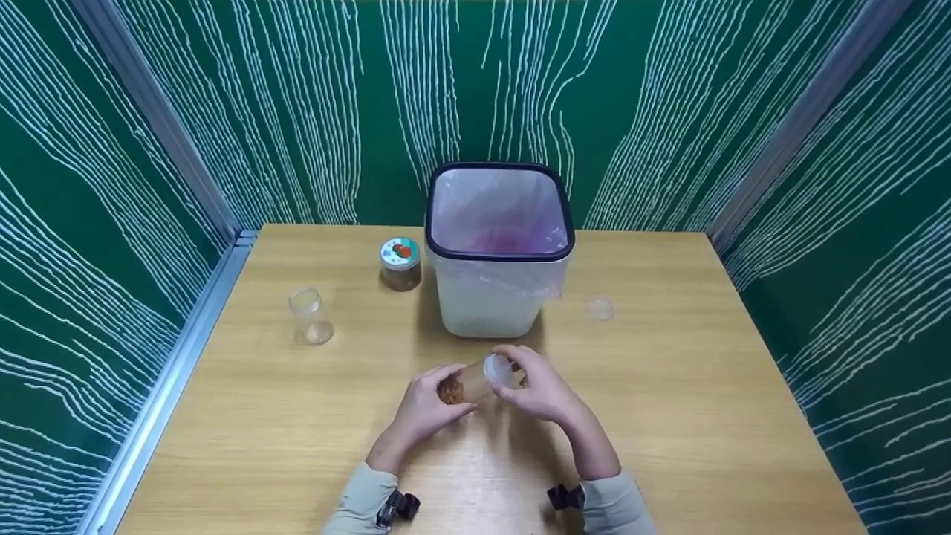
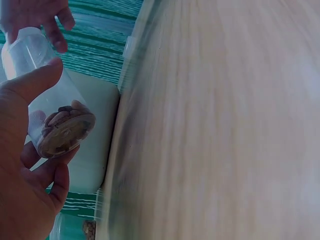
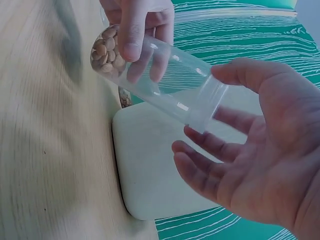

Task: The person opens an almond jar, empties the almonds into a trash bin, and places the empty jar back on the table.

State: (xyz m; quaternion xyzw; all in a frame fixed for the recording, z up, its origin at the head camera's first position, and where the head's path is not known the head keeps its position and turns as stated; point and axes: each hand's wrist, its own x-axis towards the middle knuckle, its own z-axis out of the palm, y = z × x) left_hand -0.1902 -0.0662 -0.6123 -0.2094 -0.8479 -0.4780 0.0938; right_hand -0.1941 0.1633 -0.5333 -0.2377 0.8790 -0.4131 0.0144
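A clear jar [image 1: 475, 383] is tilted between the two hands, with brown nut-like pieces [image 1: 450, 389] gathered at its base. The left hand [image 1: 429, 405] grips the jar near that base, thumb on one side and fingers on the other, as the left wrist view shows around the jar [image 2: 60, 95]. At the other end, the right hand [image 1: 541, 386] has its thumb and fingertips around the whitish lid [image 3: 207, 102]. In the right wrist view the right hand's [image 3: 260, 130] palm stands clear of the jar and its lower fingers are bent loosely.
A white bin [image 1: 490, 297] with a black rim and plastic liner stands just beyond the hands. Left of it are a jar with a printed lid [image 1: 400, 254] and an empty clear jar [image 1: 310, 316]. A clear disc [image 1: 600, 308] lies right of the bin.
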